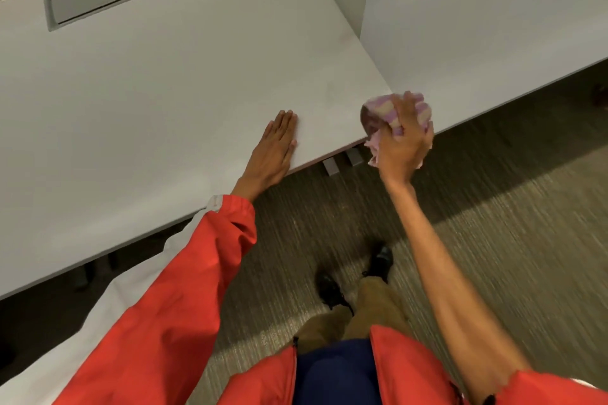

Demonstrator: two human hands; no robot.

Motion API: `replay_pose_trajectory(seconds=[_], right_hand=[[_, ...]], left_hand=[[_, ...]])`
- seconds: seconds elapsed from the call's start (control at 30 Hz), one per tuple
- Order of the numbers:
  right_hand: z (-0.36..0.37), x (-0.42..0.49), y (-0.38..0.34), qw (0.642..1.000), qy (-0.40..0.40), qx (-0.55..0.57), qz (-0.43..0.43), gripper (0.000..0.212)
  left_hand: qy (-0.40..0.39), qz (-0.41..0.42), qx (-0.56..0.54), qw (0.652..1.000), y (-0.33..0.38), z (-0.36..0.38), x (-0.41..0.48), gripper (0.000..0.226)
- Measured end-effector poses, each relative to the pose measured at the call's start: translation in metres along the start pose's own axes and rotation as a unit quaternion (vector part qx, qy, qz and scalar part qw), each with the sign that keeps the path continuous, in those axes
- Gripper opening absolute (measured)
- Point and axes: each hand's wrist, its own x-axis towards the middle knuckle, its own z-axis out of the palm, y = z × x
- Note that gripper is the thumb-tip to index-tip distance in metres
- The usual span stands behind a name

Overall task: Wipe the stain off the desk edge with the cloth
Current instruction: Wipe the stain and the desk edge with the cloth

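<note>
Below, grey desk (164, 92) over carpet (493, 207).

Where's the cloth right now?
The cloth is bunched in the right hand, pressed at the near corner of the desk, right of the flat left hand.

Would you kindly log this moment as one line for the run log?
phase: wiping | right hand: grips bunched cloth at desk corner edge | left hand: flat on desk | stain: not discernible
</note>
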Motion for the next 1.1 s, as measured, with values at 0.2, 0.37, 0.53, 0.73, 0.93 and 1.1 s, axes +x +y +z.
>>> replay_pose_trajectory(seconds=[0.2, 0.37, 0.53, 0.73, 0.93, 1.1], right_hand=[[0.028, -0.005, 0.009, 0.943, -0.201, -0.223, -0.144, 0.032], [0.041, 0.041, -0.006, 0.914, -0.252, -0.256, -0.189, 0.027], [0.086, 0.1, -0.016, 0.911, -0.279, -0.218, -0.209, 0.025], [0.144, 0.16, -0.039, 0.928, -0.23, -0.242, -0.166, 0.036], [0.162, 0.181, -0.057, 0.934, -0.183, -0.281, -0.122, 0.03], [0.146, 0.138, -0.034, 0.916, -0.279, -0.225, -0.182, 0.037]], left_hand=[[0.024, -0.03, -0.008, 0.999, 0.001, 0.002, -0.003, 0.055], [0.043, -0.091, -0.027, 0.995, 0.005, 0.004, 0.008, 0.055], [0.057, -0.122, -0.001, 0.991, 0.005, 0.002, 0.032, 0.055], [0.081, -0.173, 0.018, 0.981, -0.016, -0.013, 0.069, 0.055], [0.084, -0.213, 0.009, 0.973, -0.03, -0.013, 0.075, 0.054], [0.083, -0.216, -0.023, 0.973, -0.032, -0.013, 0.077, 0.054]])
